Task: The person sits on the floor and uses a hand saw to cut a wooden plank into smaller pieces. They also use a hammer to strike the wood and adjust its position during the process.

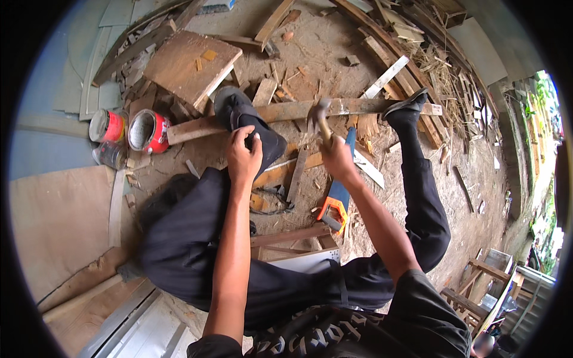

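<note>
My right hand (338, 160) is wrapped round the wooden handle of a hammer (325, 129). The hammer's head is slightly blurred and stands over a long wooden plank (358, 106). My left hand (245, 156) is beside my left foot, its fingers curled together near the plank. Whatever those fingers hold, if anything, is too small to make out. Both of my feet rest on the plank, the left in a dark sandal (236, 107). A handsaw (333, 212) with a blue blade and orange handle lies on the ground below my right hand.
Red paint cans (156, 132) stand at the plank's left end. A wooden board (191, 67) lies behind them. Timber lengths (412, 95) and scraps are piled at the far right. Near my legs is a wooden frame (292, 236). More wooden frames (486, 286) stand at lower right.
</note>
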`<state>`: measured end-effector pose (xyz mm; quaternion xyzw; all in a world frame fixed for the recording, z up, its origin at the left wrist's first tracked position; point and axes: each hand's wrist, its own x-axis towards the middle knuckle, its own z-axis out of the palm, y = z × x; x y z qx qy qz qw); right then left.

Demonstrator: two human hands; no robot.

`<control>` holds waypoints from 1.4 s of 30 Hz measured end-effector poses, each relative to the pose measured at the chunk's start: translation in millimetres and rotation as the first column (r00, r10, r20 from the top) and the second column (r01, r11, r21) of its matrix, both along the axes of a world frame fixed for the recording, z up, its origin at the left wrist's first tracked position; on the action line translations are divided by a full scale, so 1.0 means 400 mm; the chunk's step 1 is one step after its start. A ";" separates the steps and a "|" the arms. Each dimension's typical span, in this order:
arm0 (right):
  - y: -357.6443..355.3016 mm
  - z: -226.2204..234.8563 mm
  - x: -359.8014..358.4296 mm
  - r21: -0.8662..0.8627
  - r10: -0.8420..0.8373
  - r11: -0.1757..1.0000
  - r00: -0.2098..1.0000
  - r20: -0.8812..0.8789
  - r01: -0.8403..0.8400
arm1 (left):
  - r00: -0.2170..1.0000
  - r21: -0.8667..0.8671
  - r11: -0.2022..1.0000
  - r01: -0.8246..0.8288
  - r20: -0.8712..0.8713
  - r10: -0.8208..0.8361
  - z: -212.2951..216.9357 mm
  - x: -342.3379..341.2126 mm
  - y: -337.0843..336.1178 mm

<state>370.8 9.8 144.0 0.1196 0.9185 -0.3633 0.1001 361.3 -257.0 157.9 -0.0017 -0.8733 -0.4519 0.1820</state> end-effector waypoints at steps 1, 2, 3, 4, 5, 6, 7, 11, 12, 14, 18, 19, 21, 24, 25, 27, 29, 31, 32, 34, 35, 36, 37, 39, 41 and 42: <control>-0.030 0.048 -0.032 -0.041 -0.031 0.999 0.983 -0.180 0.024 | 1.000 -0.003 1.000 -0.013 0.019 0.013 0.007 0.010 -0.004; -0.077 0.144 -0.081 -0.093 -0.112 0.990 0.986 -0.121 0.101 | 1.000 -0.021 1.000 -0.015 0.020 0.015 0.009 0.020 -0.019; -0.078 0.156 -0.127 -0.174 -0.136 0.980 0.958 -0.252 0.094 | 1.000 -0.025 1.000 -0.010 0.010 0.010 0.015 0.019 -0.018; -0.073 0.153 -0.181 -0.096 -0.121 0.992 0.876 -0.466 0.085 | 1.000 -0.025 1.000 -0.003 0.002 0.003 0.016 0.019 -0.014; -0.094 0.180 -0.216 -0.102 -0.105 0.993 0.823 -0.559 0.057 | 1.000 -0.036 0.999 -0.013 0.021 0.014 0.014 0.019 -0.023; -0.089 0.165 -0.238 -0.092 -0.105 0.994 0.819 -0.564 0.064 | 1.000 -0.027 1.000 -0.011 0.010 0.012 0.015 0.016 -0.015; -0.083 0.130 -0.251 -0.082 -0.105 0.994 0.816 -0.568 0.070 | 1.000 -0.019 1.000 -0.010 -0.002 0.010 0.015 0.013 -0.006; -0.012 -0.069 -0.191 0.262 0.134 0.962 0.970 -0.203 -0.078 | 1.000 0.003 1.000 -0.001 -0.031 0.001 0.018 -0.001 0.022; -0.027 -0.062 -0.178 0.246 0.244 0.948 0.958 -0.152 -0.202 | 1.000 0.000 1.000 -0.011 -0.028 0.011 0.014 0.002 0.010; -0.083 -0.010 -0.207 0.158 0.243 0.961 0.965 -0.094 -0.227 | 0.999 -0.007 1.000 -0.025 -0.047 0.024 0.017 -0.012 -0.019; -0.126 0.093 -0.269 0.065 0.131 0.991 0.929 -0.347 -0.115 | 0.999 -0.001 1.000 -0.022 -0.034 0.022 0.018 0.007 -0.010; -0.131 0.106 -0.288 0.082 0.116 0.993 0.891 -0.440 -0.089 | 1.000 -0.001 1.000 -0.014 -0.027 0.014 0.021 0.011 -0.007; -0.143 0.081 -0.297 0.054 0.068 0.997 0.825 -0.561 -0.046 | 1.000 0.005 1.000 -0.020 -0.019 0.020 0.011 0.010 -0.012; 0.004 -0.091 -0.242 0.358 0.188 0.927 0.966 -0.177 -0.115 | 0.999 0.068 0.998 -0.017 -0.028 0.019 0.013 -0.014 0.038; -0.020 -0.054 -0.268 0.247 0.167 0.956 0.986 -0.019 -0.157 | 0.999 0.037 0.999 -0.039 -0.034 0.040 0.009 -0.010 0.009; -0.065 0.052 -0.287 0.250 0.195 0.950 0.981 -0.019 -0.185 | 0.998 0.013 0.998 -0.067 -0.014 0.067 0.004 -0.004 -0.023; -0.080 0.078 -0.301 0.145 0.113 0.986 0.963 -0.246 -0.078 | 0.998 0.041 0.997 -0.066 0.004 0.065 0.006 -0.001 -0.026; -0.131 0.087 -0.298 -0.017 -0.008 1.000 0.937 -0.350 0.002 | 0.998 0.043 0.997 -0.068 0.018 0.067 0.004 0.010 -0.025; -0.138 0.052 -0.292 -0.088 -0.054 0.996 0.898 -0.436 0.017 | 0.998 0.040 0.997 -0.065 0.008 0.065 0.007 0.006 -0.019; -0.045 -0.082 -0.262 0.217 0.110 0.976 0.932 -0.346 -0.035 | 0.999 0.072 0.997 -0.037 -0.021 0.038 0.017 -0.011 0.021; -0.079 -0.050 -0.288 0.227 0.156 0.965 0.983 -0.099 -0.131 | 0.998 0.045 0.998 -0.045 -0.029 0.047 0.012 -0.008 -0.007; -0.082 -0.016 -0.305 0.233 0.185 0.947 0.969 0.166 -0.221 | 0.999 0.038 0.998 -0.042 -0.026 0.043 0.013 0.002 -0.010; -0.068 -0.013 -0.344 0.237 0.276 0.926 0.955 0.112 -0.296 | 0.998 0.052 0.997 -0.053 -0.033 0.054 0.013 -0.002 -0.014; -0.131 0.022 -0.319 0.206 0.188 0.966 0.970 -0.152 -0.155 | 0.996 0.009 0.997 -0.072 -0.052 0.072 0.012 0.006 -0.036; -0.143 0.000 -0.294 0.170 0.090 0.984 0.954 -0.285 -0.042 | 0.996 0.001 0.997 -0.074 -0.057 0.074 0.009 0.009 -0.029; -0.128 -0.041 -0.274 0.175 0.049 0.985 0.944 -0.327 0.010 | 0.997 0.010 0.998 -0.065 -0.049 0.066 0.008 0.010 -0.016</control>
